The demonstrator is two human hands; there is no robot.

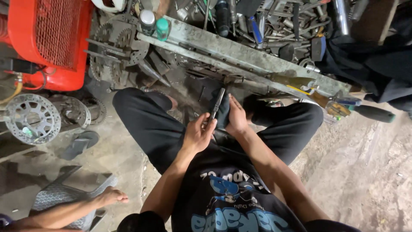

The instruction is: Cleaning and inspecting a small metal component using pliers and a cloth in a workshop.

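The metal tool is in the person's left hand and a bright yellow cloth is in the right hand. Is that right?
Not quite. The head view shows the cloth is dark, not bright yellow. The rest holds: the left hand grips the slim metal tool, and the right hand holds the cloth against it.

Red mesh machine [47, 38], black trousers [146, 124], grey metal tool [216, 104], dark cloth [223, 112]

Two brake discs [32, 118], two capped bottles [148, 19], one red machine [47, 38].
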